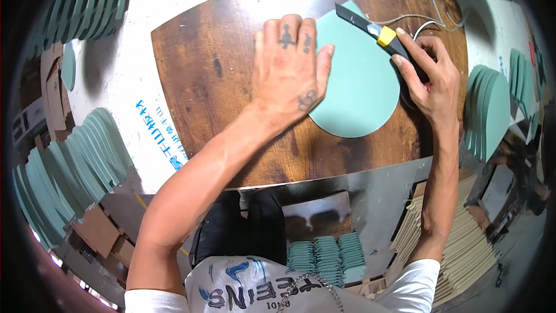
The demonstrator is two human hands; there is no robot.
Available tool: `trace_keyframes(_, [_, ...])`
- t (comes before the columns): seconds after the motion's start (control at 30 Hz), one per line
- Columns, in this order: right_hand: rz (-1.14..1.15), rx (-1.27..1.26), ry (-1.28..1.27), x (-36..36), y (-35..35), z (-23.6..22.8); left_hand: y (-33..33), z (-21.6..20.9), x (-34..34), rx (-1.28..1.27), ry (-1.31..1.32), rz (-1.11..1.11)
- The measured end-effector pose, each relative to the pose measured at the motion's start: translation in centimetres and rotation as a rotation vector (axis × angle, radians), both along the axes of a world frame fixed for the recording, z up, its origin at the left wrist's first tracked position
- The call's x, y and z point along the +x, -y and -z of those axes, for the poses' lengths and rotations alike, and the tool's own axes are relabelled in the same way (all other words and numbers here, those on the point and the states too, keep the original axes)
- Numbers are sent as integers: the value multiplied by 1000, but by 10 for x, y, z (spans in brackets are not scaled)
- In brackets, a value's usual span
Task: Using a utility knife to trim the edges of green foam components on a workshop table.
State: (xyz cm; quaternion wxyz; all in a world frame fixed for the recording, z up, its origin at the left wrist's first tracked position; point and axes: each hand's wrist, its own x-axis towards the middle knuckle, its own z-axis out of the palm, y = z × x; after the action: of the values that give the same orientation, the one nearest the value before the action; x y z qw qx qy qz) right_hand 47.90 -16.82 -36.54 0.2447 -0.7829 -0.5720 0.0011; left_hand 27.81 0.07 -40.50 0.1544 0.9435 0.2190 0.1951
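A flat, pale green teardrop-shaped panel (356, 90) lies on the dark wood-patterned board (217, 98), its pointed end away from me. My left hand (286, 72) presses down over its left edge, the fingers bent with their tips hidden and the thumb resting along the panel. In my right hand (434, 78) is a utility knife (386, 36) with a yellow slider and a dark blade. The blade points up and left, over the narrow far end of the panel. Whether the blade touches the panel I cannot tell.
Stacked green panels stand at the left (75, 162), far left (95, 0) and right (486, 110) of the white table (130, 81). A thin cable (431, 20) loops behind the knife. Below the table edge are more green stacks (327, 258) and beige stacked strips (463, 249).
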Motion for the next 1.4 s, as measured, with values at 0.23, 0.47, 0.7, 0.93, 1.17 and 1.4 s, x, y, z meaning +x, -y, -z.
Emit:
trace_keyframes(0.23, [-13, 125, 45, 22, -76, 2, -2, -7, 5, -28, 86, 74])
trace_keyframes(0.47, [668, 424, -783, -66, 49, -14, -7, -4, -5, -27, -20, 90])
trace_keyframes(0.7, [1079, 571, -1314, -288, 146, 24, 23, -32, -3, 78, -397, 47])
trace_keyframes(0.93, [959, 1179, -1607, -330, 137, 23, 25, -58, -5, 230, -226, 517])
trace_keyframes(1.17, [752, 1246, -1313, -269, 149, 28, 41, -19, 17, 144, -121, 982])
trace_keyframes(1.4, [730, 546, -601, -200, 158, 47, 51, -18, 11, 225, -80, 1092])
